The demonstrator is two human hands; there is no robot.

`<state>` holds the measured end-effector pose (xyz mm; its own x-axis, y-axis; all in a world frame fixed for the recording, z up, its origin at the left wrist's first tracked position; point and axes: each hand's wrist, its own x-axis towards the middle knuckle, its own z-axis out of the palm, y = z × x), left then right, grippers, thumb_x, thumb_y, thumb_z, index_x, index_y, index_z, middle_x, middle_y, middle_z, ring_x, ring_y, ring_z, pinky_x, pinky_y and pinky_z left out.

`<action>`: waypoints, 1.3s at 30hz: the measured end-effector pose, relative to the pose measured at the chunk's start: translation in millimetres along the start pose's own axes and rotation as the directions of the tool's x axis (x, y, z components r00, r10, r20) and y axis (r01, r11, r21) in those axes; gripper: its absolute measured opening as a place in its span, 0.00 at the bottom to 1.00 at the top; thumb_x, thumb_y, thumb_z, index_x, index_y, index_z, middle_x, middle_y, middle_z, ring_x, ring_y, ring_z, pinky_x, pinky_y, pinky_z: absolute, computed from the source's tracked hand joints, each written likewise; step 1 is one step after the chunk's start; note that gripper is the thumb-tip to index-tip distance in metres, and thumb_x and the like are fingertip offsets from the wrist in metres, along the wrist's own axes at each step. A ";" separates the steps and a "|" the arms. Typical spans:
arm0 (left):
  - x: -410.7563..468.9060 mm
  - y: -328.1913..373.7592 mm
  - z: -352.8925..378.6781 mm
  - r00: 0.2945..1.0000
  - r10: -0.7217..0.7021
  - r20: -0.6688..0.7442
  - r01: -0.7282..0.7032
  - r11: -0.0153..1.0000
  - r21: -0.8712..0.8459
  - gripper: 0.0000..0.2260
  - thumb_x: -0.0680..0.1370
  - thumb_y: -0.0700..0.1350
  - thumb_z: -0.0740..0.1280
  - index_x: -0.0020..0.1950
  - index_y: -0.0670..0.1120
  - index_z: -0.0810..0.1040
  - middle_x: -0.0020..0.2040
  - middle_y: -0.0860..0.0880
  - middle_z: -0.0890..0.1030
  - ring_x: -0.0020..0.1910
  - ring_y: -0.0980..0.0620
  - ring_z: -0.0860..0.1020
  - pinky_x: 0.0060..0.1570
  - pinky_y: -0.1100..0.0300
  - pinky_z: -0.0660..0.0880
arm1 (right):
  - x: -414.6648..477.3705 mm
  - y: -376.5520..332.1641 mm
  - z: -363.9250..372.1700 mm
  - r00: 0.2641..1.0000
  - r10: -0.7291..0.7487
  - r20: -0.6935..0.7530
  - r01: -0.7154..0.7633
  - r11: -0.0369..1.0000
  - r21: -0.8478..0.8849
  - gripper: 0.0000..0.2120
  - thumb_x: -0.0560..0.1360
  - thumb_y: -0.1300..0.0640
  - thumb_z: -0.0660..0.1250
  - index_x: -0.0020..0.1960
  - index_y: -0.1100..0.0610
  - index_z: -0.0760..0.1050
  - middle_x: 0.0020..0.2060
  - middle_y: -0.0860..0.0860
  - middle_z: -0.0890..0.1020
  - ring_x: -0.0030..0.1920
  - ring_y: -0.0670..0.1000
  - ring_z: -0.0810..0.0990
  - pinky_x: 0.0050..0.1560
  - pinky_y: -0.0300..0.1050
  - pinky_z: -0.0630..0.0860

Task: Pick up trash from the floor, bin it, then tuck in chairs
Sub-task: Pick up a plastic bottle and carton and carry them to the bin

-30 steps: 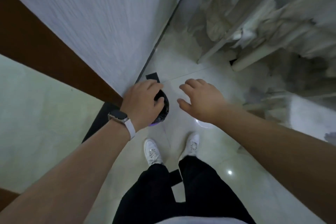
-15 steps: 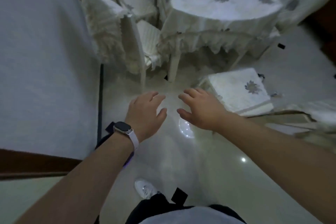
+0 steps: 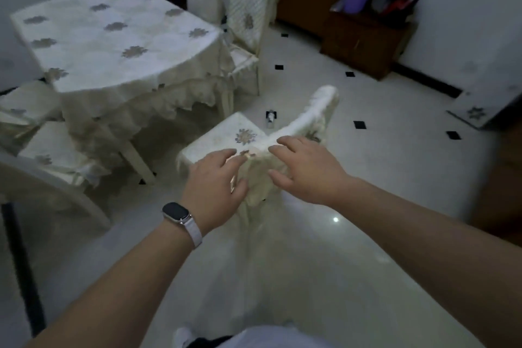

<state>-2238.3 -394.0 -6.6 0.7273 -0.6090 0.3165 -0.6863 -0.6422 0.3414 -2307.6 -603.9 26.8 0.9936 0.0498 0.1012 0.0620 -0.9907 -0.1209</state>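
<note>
left grip (image 3: pixel 214 181): fingers spread, empty, over the chair (image 3: pixel 223 133) back
right grip (image 3: pixel 305 169): fingers spread, empty, beside it
chair: apart from tabletop (image 3: pixel 113 37)

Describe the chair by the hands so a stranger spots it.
Start at the cloth-covered table. Off its near right corner stands a chair, before the left hand and right hand. Unlike the other chairs, it stands clear of the table.

Premises was a domestic dining room. Observed: a counter (image 3: pixel 113 37) under an embroidered cloth (image 3: pixel 158 93), chairs (image 3: pixel 248 20) in matching covers around it, a glossy tiled floor (image 3: pixel 324 263), and a low wooden cabinet (image 3: pixel 361 45) bearing bags (image 3: pixel 395 1) against the wall (image 3: pixel 466 22).
</note>
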 end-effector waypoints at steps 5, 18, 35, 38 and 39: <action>66.6 92.6 34.6 0.974 0.216 0.066 -0.218 0.976 0.012 0.20 0.74 0.54 0.62 0.60 0.46 0.80 0.60 0.43 0.79 0.56 0.40 0.78 0.54 0.45 0.75 | -61.0 87.6 -28.5 0.986 0.157 -0.052 -0.157 0.988 -0.001 0.29 0.75 0.38 0.53 0.66 0.54 0.74 0.63 0.54 0.76 0.62 0.56 0.74 0.60 0.52 0.71; 209.6 212.9 148.9 0.828 0.544 0.138 -0.546 0.837 -0.023 0.18 0.76 0.54 0.61 0.62 0.48 0.78 0.62 0.45 0.79 0.60 0.42 0.77 0.58 0.46 0.72 | -115.3 260.3 -19.9 0.892 0.371 -0.257 -0.403 0.911 -0.084 0.23 0.75 0.43 0.62 0.62 0.58 0.77 0.58 0.57 0.80 0.58 0.58 0.77 0.57 0.53 0.73; 464.6 286.5 269.6 0.719 0.695 0.014 -0.686 0.713 -0.143 0.17 0.76 0.52 0.64 0.62 0.47 0.79 0.62 0.46 0.80 0.62 0.44 0.76 0.61 0.47 0.71 | -9.6 491.7 -53.3 0.817 0.480 -0.318 -0.555 0.804 -0.212 0.23 0.77 0.44 0.61 0.65 0.57 0.76 0.62 0.57 0.78 0.62 0.58 0.75 0.63 0.55 0.67; 499.8 297.6 289.7 0.698 0.716 -0.014 -0.712 0.692 -0.119 0.17 0.76 0.51 0.65 0.62 0.46 0.79 0.62 0.45 0.80 0.62 0.43 0.76 0.61 0.45 0.72 | 3.1 530.0 -54.7 0.812 0.479 -0.334 -0.559 0.803 -0.207 0.24 0.77 0.43 0.60 0.66 0.57 0.75 0.62 0.57 0.77 0.63 0.58 0.74 0.64 0.54 0.66; 511.0 301.5 297.1 0.701 0.714 -0.008 -0.710 0.696 -0.109 0.17 0.76 0.51 0.65 0.62 0.46 0.78 0.62 0.45 0.80 0.62 0.42 0.77 0.60 0.44 0.72 | 7.6 543.7 -54.6 0.808 0.485 -0.334 -0.562 0.804 -0.193 0.24 0.77 0.43 0.59 0.66 0.57 0.75 0.63 0.56 0.77 0.63 0.58 0.74 0.65 0.54 0.66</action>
<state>-2074.9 -1037.1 -4.8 0.0198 -0.8813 0.4721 -0.9934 0.0360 0.1090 -2271.5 -1149.0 15.8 0.8019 -0.4821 0.3529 -0.5266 -0.8493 0.0363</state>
